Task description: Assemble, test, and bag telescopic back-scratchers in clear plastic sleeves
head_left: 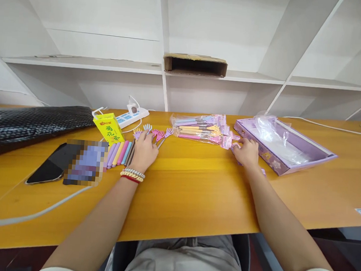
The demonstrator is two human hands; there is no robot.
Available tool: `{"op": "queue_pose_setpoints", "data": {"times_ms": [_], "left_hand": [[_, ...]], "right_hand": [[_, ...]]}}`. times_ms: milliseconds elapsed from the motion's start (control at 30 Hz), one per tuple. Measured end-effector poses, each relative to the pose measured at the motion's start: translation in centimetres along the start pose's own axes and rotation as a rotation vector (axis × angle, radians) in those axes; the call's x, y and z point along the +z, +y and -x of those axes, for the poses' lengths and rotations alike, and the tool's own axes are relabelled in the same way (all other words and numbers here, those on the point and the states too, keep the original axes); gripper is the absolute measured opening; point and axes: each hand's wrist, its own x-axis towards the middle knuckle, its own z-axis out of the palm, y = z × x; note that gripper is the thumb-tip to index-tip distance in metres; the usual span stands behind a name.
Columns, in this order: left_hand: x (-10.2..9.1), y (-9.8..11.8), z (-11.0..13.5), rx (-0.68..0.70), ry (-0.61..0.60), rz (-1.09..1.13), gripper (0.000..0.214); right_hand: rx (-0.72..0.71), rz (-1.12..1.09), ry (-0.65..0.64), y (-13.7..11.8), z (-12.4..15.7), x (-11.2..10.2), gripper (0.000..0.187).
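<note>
My left hand (145, 152) lies over the right end of a row of small back scratchers. Its fingers stretch forward beside their hand-shaped heads, in pink (159, 136), purple (168, 132) and light blue (147, 127). Coloured handles (118, 153) lie side by side left of that hand. My right hand (247, 152) has its fingers bent over a purple printed piece (235, 147), gripping it between the bags and the box. Clear bags (196, 128) with more back scratchers and purple header cards lie just left of the right hand.
An open purple box (320, 158) with clear plastic inside stands right. On the left are a yellow drink carton (109, 128), a power strip (134, 117), a phone (48, 164), a blurred item (86, 163) and a black wrapped bundle (36, 127). A cardboard box (195, 58) sits on the shelf.
</note>
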Motion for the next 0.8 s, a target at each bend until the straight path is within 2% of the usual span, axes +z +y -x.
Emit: {"op": "queue_pose_setpoints", "data": {"times_ms": [100, 267, 600, 800], "left_hand": [[0.1, 0.9, 0.7, 0.037, -0.101, -0.185, 0.023], [-0.1, 1.4, 1.0, 0.047, -0.191, -0.311, 0.023], [-0.2, 1.4, 1.0, 0.017, -0.229, -0.341, 0.027], [-0.4, 1.9, 0.9, -0.003, -0.243, -0.396, 0.028]], "right_hand": [[-0.010, 0.001, -0.003, -0.1, 0.1, 0.0, 0.032], [-0.023, 0.001, -0.013, -0.1, 0.2, 0.3, 0.030], [-0.023, -0.052, -0.049, -0.6, 0.4, 0.4, 0.032], [-0.066, -0.068, -0.009, -1.7, 1.0, -0.1, 0.031]]}}
